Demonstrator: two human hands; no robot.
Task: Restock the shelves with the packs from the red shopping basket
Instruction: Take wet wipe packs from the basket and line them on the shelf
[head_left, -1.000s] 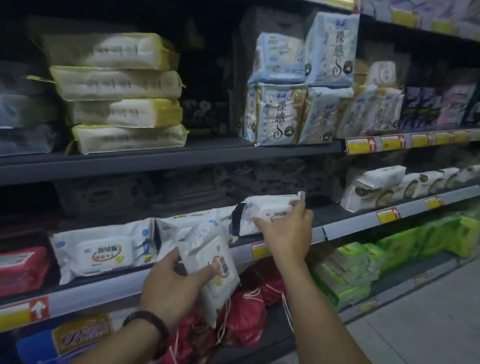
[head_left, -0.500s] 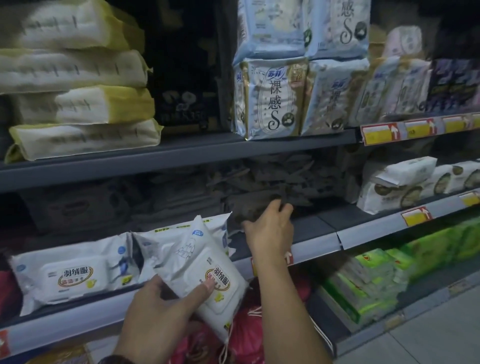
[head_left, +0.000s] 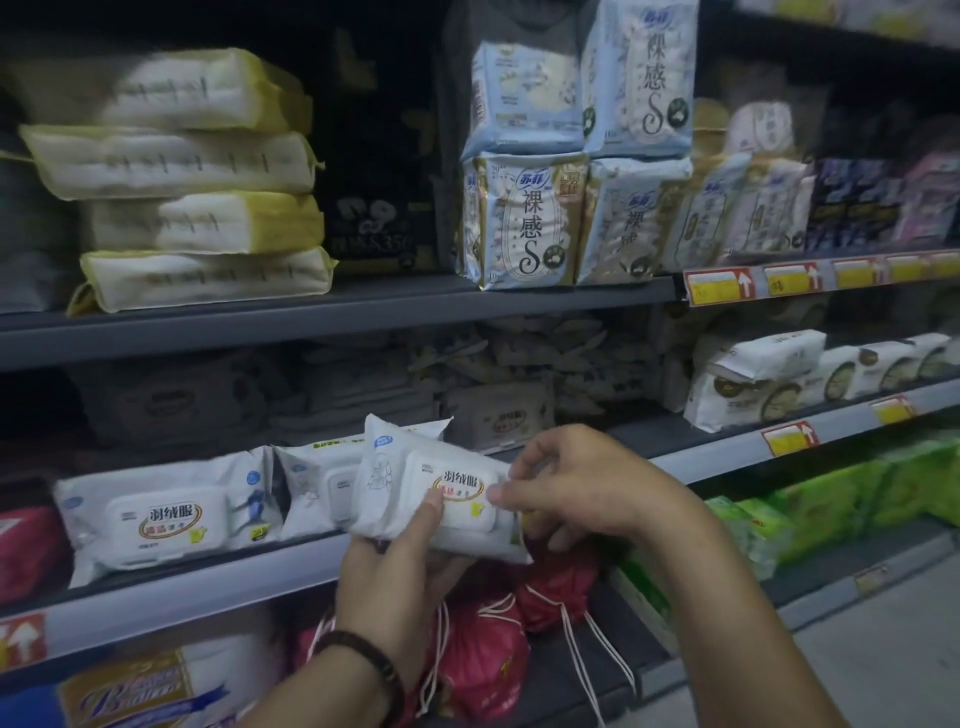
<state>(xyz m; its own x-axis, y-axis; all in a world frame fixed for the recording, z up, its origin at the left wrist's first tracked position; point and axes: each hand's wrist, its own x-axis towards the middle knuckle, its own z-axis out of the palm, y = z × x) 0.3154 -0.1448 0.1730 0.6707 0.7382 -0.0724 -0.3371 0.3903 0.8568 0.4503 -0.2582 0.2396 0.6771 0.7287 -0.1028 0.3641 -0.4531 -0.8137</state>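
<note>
And the right hand (head_left: 571, 483) is coming back off the middle shelf (head_left: 208, 587). A moment ago it was stretched deep over that shelf, fingers spread, pushing a pack to the rear. That stowed pack (head_left: 498, 415) is now lying at the back of the shelf, so that's one more restocked.

The right hand is now closing in on the next wipes pack (head_left: 395, 467), thumb and fingertips pinching its right end. The left hand (head_left: 395, 577) is cradling it from underneath, thumb pressing on the front label, and is lifting it higher than before. The pack is hovering just in front of the shelf's rail, tilted, and touching nothing on the shelf.

Two matching packs (head_left: 156, 514) are sitting at the shelf's front, left of the held one. Red drawstring bags (head_left: 478, 649) are hanging below the shelf. The red basket is not showing. Looks like a handover is starting.
</note>
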